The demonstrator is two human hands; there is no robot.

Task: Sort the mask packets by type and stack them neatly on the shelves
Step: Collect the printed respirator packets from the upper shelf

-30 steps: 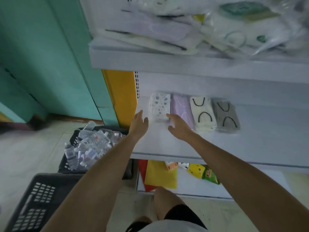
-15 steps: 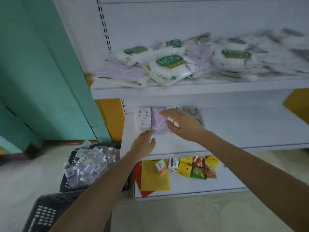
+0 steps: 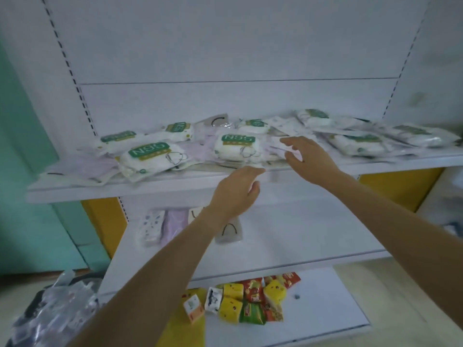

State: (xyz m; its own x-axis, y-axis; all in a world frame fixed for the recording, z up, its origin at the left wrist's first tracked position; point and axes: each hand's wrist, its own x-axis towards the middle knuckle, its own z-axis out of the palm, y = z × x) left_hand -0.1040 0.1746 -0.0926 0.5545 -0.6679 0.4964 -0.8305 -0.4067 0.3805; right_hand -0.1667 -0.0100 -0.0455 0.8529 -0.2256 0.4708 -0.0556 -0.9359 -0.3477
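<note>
Head view
Right hand point(image 3: 309, 159): over the packets on the upper shelf point(image 3: 125, 190), fingers straight and spread, thumb below them. A pale packet point(image 3: 281, 146) lies at the fingertips; blur hides whether they touch it.
Left hand point(image 3: 235, 194): just in front of the upper shelf's front edge, fingers straight and together, nothing in it.
Pile: loose and unsorted along the upper shelf. One N95 packet point(image 3: 235, 146) lies just left of the right hand, another point(image 3: 147, 156) further left, and more to the right, all white with green labels.
Lilac packets point(image 3: 87, 164): at the pile's left end, partly under the N95 ones.
Middle shelf point(image 3: 300, 234): a row of packets side by side below the left arm, with a patterned one point(image 3: 151, 225), a lilac one point(image 3: 174, 221) and a grey one point(image 3: 229, 231); the arm covers what lies between.
Bottom shelf point(image 3: 325, 309): snack packs point(image 3: 250, 304) in yellow, red and green.
Floor, lower left: a dark basket point(image 3: 35, 304) of clear packets.
Room: white back panel point(image 3: 225, 46), teal wall point(image 3: 20, 146) at left, yellow panels point(image 3: 102, 221) behind the shelves.
</note>
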